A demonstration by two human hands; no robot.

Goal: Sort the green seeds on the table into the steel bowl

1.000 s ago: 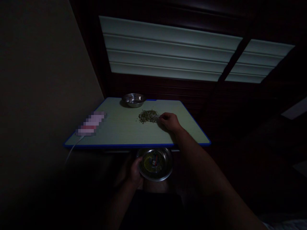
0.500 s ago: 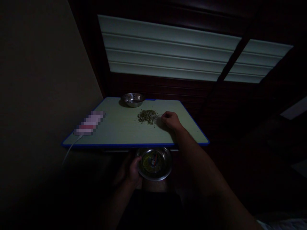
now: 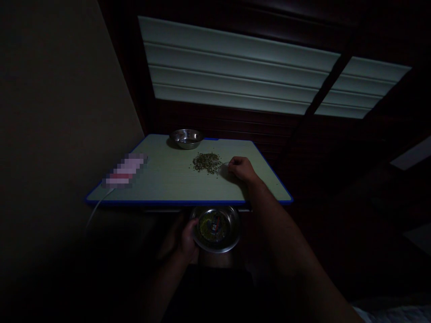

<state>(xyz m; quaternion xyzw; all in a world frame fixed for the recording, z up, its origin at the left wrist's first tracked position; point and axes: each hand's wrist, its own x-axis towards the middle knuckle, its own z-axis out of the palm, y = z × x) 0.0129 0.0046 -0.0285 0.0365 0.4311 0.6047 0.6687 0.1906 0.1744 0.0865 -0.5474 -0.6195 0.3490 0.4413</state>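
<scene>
My left hand is closed on the rim of a shiny metal bowl, held below the table's front edge above my lap. Small green grains, like mung beans, show inside it, with a dark label-like patch in the middle. Over the table my right hand is pinched round a thin, pale, spoon-like tool. The tool points left at a loose pile of small green-brown beans and reaches its right edge. Dim light hides the tool's exact shape.
The pale table has a blue rim. A second metal bowl stands at its back left. At the left edge lies a blurred pinkish thing with a white cable. Behind rises a dark wooden front with pale slatted panels.
My right hand has shifted very slightly to the right, away from the bean pile, with the tool still in it. My left hand and its bowl stay almost the same.
</scene>
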